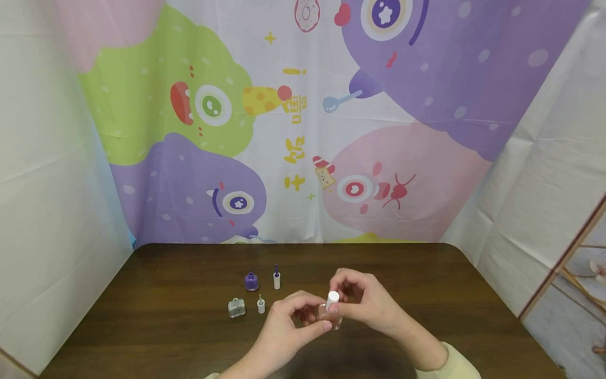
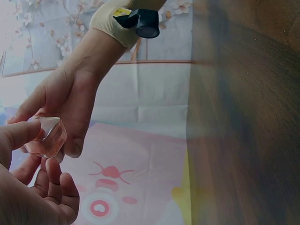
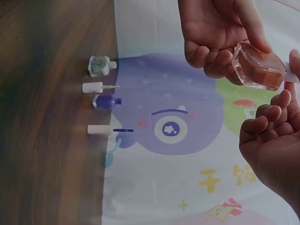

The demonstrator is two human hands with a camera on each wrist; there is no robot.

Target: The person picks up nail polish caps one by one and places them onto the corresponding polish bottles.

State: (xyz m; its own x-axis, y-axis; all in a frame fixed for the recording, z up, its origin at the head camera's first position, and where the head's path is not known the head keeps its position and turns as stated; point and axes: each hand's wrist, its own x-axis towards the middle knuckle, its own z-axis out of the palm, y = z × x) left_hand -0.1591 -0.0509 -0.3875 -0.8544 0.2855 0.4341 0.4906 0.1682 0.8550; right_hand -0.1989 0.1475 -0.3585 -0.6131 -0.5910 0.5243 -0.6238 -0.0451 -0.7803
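Above the table, my left hand grips a clear glass nail polish bottle with pinkish-orange polish inside. My right hand pinches the bottle's white cap, which sits at the bottle's neck. Whether the cap is still threaded on cannot be told. To the left stand an uncapped purple nail polish bottle and an uncapped silver-grey one. Beside them, two white caps stand with their brushes upward: a purple brush cap and a grey brush cap.
The dark wooden table has rounded far corners. A patterned curtain with cartoon monsters hangs behind it, and white cloth hangs at the sides. A small dark camera is strapped at my right wrist.
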